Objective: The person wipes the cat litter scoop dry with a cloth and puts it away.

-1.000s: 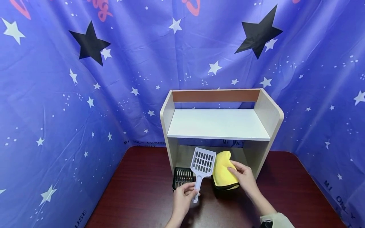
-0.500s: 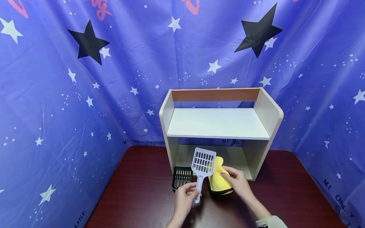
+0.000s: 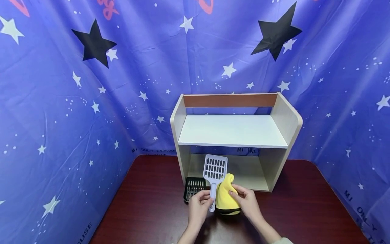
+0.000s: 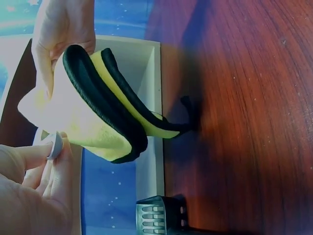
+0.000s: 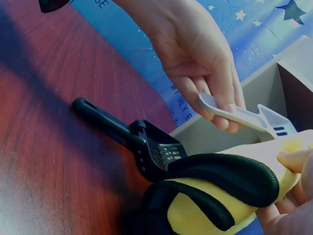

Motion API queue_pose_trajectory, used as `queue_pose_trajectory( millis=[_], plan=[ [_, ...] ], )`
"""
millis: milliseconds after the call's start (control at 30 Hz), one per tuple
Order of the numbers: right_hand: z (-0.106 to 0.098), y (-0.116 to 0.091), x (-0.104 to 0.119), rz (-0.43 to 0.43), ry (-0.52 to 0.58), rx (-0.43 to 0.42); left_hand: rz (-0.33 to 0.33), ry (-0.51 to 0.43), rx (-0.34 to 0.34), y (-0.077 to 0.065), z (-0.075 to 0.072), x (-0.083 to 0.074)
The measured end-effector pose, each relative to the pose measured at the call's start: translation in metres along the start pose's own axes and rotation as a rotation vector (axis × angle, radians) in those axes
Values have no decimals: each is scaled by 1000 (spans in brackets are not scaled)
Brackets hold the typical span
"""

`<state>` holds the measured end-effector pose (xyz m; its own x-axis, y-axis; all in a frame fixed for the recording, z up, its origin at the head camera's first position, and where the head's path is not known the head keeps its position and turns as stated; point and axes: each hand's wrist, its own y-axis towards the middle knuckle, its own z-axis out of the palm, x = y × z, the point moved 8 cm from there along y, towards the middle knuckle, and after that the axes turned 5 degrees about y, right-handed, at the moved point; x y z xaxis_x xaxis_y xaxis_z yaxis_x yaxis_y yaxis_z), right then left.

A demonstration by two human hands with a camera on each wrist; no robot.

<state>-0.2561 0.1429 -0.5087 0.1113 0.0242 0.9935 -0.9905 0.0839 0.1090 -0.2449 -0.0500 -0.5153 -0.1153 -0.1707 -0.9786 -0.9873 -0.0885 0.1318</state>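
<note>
My left hand [image 3: 198, 209] pinches the handle of a pale grey slotted litter scoop [image 3: 213, 189], its head tilted up. To its right, my right hand [image 3: 248, 204] grips a folded yellow cloth [image 3: 225, 198] with black edging, thumb on the near side. The cloth hangs just above the table, close beside the scoop handle; whether they touch I cannot tell. In the right wrist view, the cloth [image 5: 200, 210] shows folded layers, and the left fingers curl round the scoop handle [image 5: 234, 115]. A black slotted litter scoop [image 5: 164, 152] lies on the table, its handle pointing away from the shelf.
A small two-tier shelf [image 3: 233, 130] stands at the back of the dark red wooden table [image 3: 152, 203]. The black scoop's head rests by the shelf's front left corner. Blue star-printed curtains [image 3: 146, 67] surround the table.
My right hand has carried the yellow cloth left and slightly nearer, up beside the scoop handle. The left hand keeps its grip on the grey scoop, which has risen slightly.
</note>
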Motion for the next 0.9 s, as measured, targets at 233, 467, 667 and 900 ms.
queue_pose_trajectory(
  millis=[233, 467, 667, 900],
  plan=[
    [10, -3, 1, -43, -8, 2, 4, 44, -4, 1, 4, -7],
    [12, -6, 6, -89, -24, 46, 20, 74, -12, 3, -2, -6],
    [3, -7, 6, -70, -36, 68, -11, 42, -5, 3, -12, -11],
    [-11, -4, 5, -47, -49, 67, 1, -10, 0, -5, -24, -35]
  ],
)
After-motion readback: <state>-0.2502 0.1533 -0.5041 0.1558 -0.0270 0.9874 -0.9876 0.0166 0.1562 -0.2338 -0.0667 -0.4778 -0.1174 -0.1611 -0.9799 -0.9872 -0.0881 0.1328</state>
